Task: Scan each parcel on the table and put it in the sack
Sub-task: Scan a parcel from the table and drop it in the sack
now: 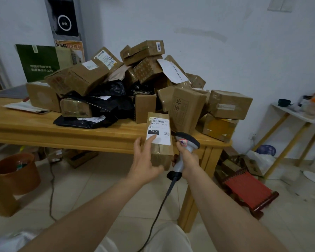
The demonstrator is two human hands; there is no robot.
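Observation:
My left hand (145, 159) holds a small brown cardboard parcel (162, 153) in front of the table's near edge, its white shipping label with a barcode and "010" facing me. My index finger lies across the label and my thumb is under the box. My right hand (186, 157) grips the handle of a grey barcode scanner (186, 140) just right of the parcel; its dark cable hangs down toward the floor. A tall heap of brown boxes and black plastic mailers (116, 84) covers the wooden table (62, 131). A white sack edge (5, 240) shows bottom left.
An orange bin (16, 171) stands under the table's left side. A red folding stool (249, 190) and loose boxes sit on the floor to the right. A white side table (298, 115) with clutter stands at far right. A green sign (38, 60) leans against the wall.

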